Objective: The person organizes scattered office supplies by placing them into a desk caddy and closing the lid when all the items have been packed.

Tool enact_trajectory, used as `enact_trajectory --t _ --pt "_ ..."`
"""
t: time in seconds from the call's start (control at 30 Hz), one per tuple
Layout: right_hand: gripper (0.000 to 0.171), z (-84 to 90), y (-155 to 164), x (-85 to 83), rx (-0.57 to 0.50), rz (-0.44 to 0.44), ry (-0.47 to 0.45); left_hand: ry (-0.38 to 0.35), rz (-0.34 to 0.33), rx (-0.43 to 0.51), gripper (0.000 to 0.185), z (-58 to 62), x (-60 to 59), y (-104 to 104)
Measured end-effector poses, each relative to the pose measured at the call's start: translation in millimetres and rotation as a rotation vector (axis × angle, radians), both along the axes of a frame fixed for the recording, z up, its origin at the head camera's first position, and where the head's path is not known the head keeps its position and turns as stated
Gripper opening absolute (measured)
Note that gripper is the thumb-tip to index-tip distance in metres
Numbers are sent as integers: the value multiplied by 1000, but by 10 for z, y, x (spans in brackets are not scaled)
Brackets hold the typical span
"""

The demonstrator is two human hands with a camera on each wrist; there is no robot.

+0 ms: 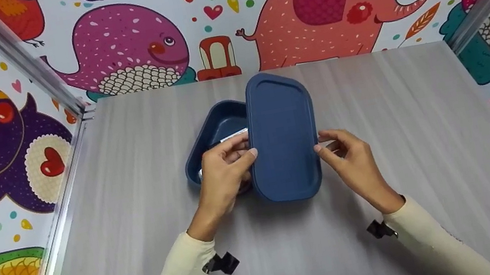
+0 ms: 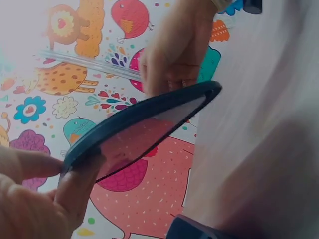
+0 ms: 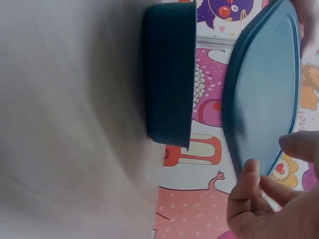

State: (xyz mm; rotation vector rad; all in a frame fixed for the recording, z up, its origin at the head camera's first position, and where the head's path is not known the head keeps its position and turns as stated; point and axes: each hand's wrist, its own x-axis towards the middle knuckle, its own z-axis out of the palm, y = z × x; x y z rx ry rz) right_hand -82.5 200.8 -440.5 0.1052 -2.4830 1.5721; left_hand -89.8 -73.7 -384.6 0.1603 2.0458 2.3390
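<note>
A dark blue rectangular lid point(image 1: 282, 136) with rounded corners is held up off the table, its long sides running away from me. My left hand point(image 1: 226, 171) pinches its left edge between thumb and fingers, as the left wrist view also shows. At the opposite edge my right hand point(image 1: 353, 164) pinches the lid point(image 3: 264, 89) with thumb and fingertips. Below and to the left stands a matching open box point(image 1: 196, 158), partly covered from the head view by the lid and my left hand. Inside it a pale, shiny item point(image 1: 234, 134) shows; its kind is unclear.
The box point(image 3: 169, 74) stands upright on a grey wood-grain table point(image 1: 140, 226). Behind the table rises a wall point(image 1: 215, 26) printed with cartoon animals. Metal frame posts point(image 1: 16, 57) stand at the corners. A small black device point(image 1: 222, 264) is strapped at each wrist.
</note>
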Motion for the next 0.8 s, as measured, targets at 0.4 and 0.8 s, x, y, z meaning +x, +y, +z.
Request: enact_trajectory --t 0.4,0.8 --pt "14 1 -4 -7 -258 -77 44 -43 -59 35 44 -33 -39 -136" --pt "11 -17 -137 76 -337 -44 16 151 46 -533 35 -122 -125 -285"
